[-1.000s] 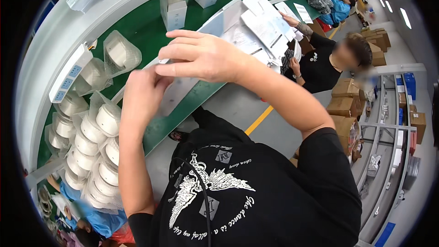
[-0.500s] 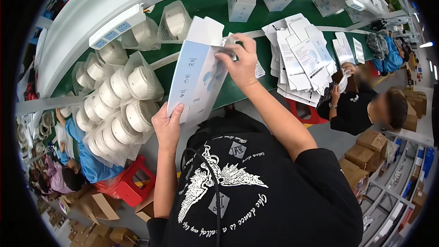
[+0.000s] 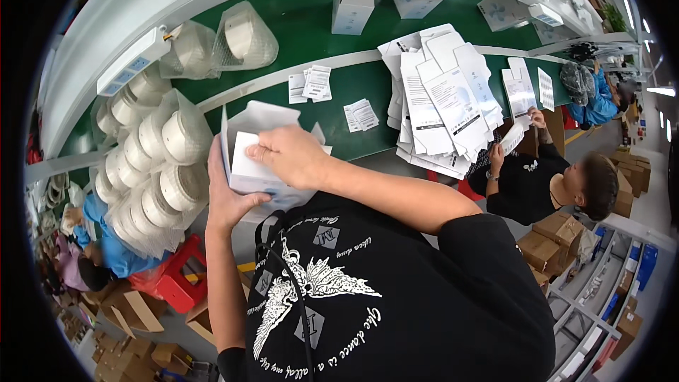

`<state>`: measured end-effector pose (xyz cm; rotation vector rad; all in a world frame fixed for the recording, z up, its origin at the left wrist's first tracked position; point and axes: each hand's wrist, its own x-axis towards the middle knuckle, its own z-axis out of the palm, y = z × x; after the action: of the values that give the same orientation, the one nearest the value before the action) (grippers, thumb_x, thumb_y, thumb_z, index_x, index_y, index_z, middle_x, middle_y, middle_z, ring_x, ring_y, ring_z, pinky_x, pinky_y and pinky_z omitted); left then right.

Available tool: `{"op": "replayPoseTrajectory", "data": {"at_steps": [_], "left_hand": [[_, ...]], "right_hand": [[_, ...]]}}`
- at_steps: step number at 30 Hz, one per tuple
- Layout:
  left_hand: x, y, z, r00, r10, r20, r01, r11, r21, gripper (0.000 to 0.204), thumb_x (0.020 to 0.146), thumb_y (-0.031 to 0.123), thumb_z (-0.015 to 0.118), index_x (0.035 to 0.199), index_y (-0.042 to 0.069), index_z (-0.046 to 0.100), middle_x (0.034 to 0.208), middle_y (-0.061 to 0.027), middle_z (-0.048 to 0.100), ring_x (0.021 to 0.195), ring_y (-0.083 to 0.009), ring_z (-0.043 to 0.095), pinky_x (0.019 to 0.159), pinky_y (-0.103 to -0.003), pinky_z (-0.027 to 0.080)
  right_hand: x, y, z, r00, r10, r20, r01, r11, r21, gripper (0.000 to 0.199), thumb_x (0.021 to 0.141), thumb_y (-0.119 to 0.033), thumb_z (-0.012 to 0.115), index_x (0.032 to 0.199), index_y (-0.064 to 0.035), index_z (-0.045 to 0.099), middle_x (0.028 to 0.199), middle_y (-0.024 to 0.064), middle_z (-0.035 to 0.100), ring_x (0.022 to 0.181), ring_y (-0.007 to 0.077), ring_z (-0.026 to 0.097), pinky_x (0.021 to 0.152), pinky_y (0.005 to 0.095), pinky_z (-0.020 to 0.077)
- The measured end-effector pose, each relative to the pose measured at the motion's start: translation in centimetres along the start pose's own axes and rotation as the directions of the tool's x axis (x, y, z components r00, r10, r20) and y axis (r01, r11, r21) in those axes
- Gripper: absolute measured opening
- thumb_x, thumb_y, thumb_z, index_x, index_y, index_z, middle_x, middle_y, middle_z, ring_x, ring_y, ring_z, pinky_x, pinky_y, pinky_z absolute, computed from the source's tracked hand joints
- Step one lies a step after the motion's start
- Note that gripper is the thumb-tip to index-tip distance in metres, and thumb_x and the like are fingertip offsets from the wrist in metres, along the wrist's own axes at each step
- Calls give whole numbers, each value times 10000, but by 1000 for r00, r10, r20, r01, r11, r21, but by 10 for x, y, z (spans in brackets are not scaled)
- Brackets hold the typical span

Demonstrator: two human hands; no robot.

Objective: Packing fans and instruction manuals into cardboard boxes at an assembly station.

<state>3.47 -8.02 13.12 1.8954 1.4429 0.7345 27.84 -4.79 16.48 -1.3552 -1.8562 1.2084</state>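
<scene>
An opened light blue and white carton is held upright in front of me, its top flaps standing up. My left hand grips it from the left, thumb across the near side. Over the carton's mouth is my right hand, fingers curled with the tips against a white inner panel or flap. Whether those fingers pinch anything behind the panel is hidden. Beyond the carton lie small printed leaflets and another small pile of leaflets on the green bench.
Bubble-wrapped white round units are piled at left, with two more wrapped units behind. A stack of flattened cartons is right of me. Cartons stand at the back. A co-worker handles papers at right.
The carton has come lower, left and closer to my body, its mouth now facing up. My right hand has moved from its upper edge down to the opening.
</scene>
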Motion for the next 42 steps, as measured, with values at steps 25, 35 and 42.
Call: {"op": "replayPoseTrajectory", "data": {"at_steps": [25,35,42], "left_hand": [[8,55,51,996,69,64,-59,988,-141,1192,642,390,996,1624,96,387,1518,-207,451,1369,-361,508,1152,-465,426],[-1,45,36,998,36,42,-33,997,-73,692,651,364,976,1189,118,618,1479,-207,503,1302,-383,554,1099,-442,453],[-3,19,45,998,-36,54,43,987,-153,641,667,345,982,1125,110,600,1436,-197,560,1252,-368,598,1059,-436,485]], "right_hand": [[-4,61,-32,921,89,380,-3,975,-221,601,1103,-498,482,998,11,783,973,236,756,927,384,735,857,495,571],[-34,112,-11,905,415,95,-239,311,920,285,1042,-141,690,1287,4,694,1187,110,743,1047,236,712,955,359,572],[-43,142,20,924,244,295,-366,333,869,410,960,-164,802,1302,18,671,1224,142,716,1077,191,684,939,339,574]]}}
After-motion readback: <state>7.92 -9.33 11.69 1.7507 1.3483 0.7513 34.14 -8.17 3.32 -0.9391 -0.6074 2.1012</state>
